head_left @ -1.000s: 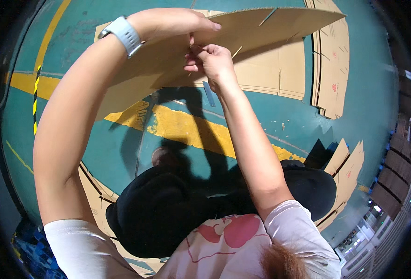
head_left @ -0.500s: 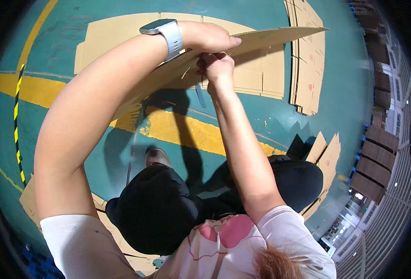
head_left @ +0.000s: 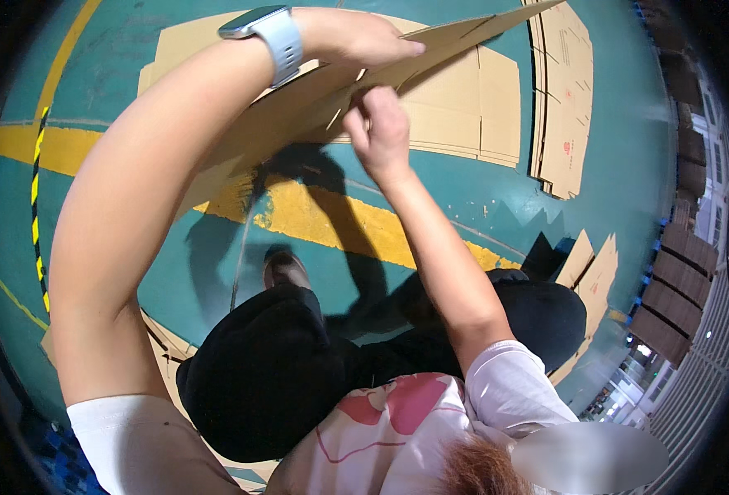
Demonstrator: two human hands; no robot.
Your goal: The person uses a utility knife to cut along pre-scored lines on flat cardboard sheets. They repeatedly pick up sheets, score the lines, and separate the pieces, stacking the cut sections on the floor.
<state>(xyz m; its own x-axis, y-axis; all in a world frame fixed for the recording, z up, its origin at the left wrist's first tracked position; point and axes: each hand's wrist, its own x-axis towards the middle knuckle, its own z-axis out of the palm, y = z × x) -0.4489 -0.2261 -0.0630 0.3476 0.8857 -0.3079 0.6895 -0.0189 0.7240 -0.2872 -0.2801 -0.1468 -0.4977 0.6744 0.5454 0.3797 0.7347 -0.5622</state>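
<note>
A large brown cardboard sheet (head_left: 298, 111) is held tilted above the floor, its pointed far corner rising to the upper right. My left hand (head_left: 360, 39), with a pale-strapped watch (head_left: 275, 41) on the wrist, is bent over the upper edge and holds the sheet; some of its fingers are hidden. Against the near face of the sheet, or very close to it, is my right hand (head_left: 381, 128), curled into a fist and slightly blurred. What the fist holds, if anything, cannot be made out.
Flat cardboard sheets (head_left: 463, 115) lie on the green floor beyond my hands, with a cardboard stack (head_left: 564, 99) right of them. More cardboard pieces (head_left: 591, 276) lie beside my right knee. Yellow floor stripes (head_left: 331, 216) cross below. Brown stacks (head_left: 670, 289) stand at far right.
The sheet's far corner has risen and shifted left. My left hand has moved slightly up and left. My right fist has turned, and the thin dark strip seen below it is out of sight.
</note>
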